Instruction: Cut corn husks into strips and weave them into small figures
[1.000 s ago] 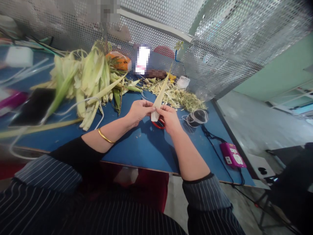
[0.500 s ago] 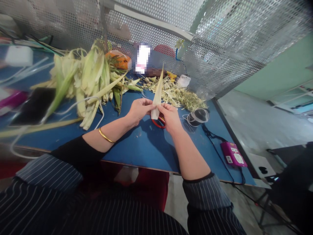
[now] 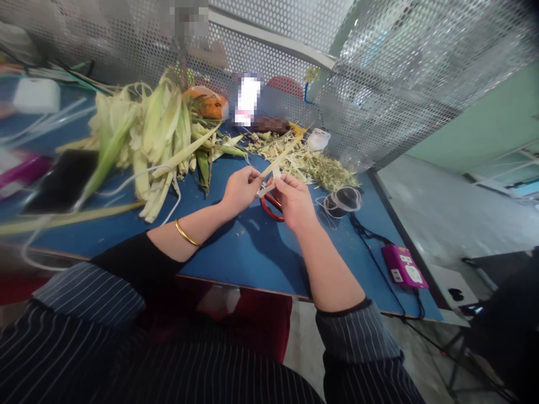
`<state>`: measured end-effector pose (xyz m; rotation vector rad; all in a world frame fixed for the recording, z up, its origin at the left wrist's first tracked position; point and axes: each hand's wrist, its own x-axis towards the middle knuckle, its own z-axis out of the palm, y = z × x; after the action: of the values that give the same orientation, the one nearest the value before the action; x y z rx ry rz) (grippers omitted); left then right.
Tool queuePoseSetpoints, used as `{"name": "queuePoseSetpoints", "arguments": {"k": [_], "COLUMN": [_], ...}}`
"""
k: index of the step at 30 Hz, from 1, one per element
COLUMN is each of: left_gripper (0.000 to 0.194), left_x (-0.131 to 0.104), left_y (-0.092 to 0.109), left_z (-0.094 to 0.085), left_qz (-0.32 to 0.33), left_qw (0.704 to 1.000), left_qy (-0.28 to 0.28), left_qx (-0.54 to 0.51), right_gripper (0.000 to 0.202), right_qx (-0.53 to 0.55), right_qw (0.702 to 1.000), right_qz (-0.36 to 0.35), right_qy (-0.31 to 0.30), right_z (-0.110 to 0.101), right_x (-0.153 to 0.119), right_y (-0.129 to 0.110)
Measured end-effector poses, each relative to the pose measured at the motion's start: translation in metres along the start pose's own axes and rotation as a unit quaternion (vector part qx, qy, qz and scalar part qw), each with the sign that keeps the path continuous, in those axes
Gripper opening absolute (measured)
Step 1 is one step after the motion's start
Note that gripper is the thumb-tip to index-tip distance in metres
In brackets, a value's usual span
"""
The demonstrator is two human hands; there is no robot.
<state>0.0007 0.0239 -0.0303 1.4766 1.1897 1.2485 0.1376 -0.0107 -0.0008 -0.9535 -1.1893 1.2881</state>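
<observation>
Above the blue table [image 3: 236, 252], a pale corn husk leaf [image 3: 283, 155] is stretched between my two hands. My left hand [image 3: 241, 189] pinches its near end between thumb and fingers. The fingers of my right hand [image 3: 296, 201] are closed on a folded part of the same leaf, which looks bent into narrow strips. Just below the hands lie scissors with red handles [image 3: 273, 216], partly hidden by my right hand. A large heap of corn husks [image 3: 162, 120] rests to the left. Shredded husk bits [image 3: 322, 171] are spread beyond my hands.
To the right are a dark spool wound with pale cord [image 3: 343, 202] and a magenta power box [image 3: 405, 265] with black cables. A dark phone [image 3: 63, 182] lies left among white cords. An orange packet [image 3: 213, 102] and lit screen [image 3: 247, 101] stand before the perforated panel [image 3: 269, 45].
The husk leaf stood upright and flat; now it tilts to the right and looks folded or split into strips. My hands have stayed in nearly the same place.
</observation>
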Motion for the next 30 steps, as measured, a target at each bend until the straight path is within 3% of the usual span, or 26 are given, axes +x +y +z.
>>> {"name": "queuePoseSetpoints", "arguments": {"k": [7, 16, 23, 27, 30], "left_gripper": [0.012, 0.013, 0.015, 0.013, 0.014], "left_x": [0.006, 0.010, 0.013, 0.009, 0.003], "left_y": [-0.003, -0.012, -0.010, 0.001, 0.010], "left_z": [-0.004, -0.006, -0.009, -0.008, -0.005], "left_qz": [-0.029, -0.052, -0.115, -0.153, -0.154], "left_qw": [0.999, 0.997, 0.993, 0.985, 0.974], "left_qy": [0.034, 0.022, 0.025, 0.019, -0.012], "left_qx": [0.007, 0.047, 0.007, -0.081, -0.168], "right_gripper": [0.023, 0.029, 0.014, 0.012, 0.015], "right_qx": [-0.072, -0.095, 0.067, 0.059, -0.030], "right_qw": [0.992, 0.958, 0.931, 0.934, 0.960], "right_qz": [-0.096, -0.242, -0.323, -0.293, -0.152], "right_qy": [0.047, 0.124, 0.155, 0.197, 0.232], "right_z": [-0.009, -0.033, -0.050, -0.065, -0.062], "right_x": [-0.003, -0.006, -0.023, -0.018, -0.006], "right_y": [-0.021, -0.051, -0.088, -0.082, -0.052]}}
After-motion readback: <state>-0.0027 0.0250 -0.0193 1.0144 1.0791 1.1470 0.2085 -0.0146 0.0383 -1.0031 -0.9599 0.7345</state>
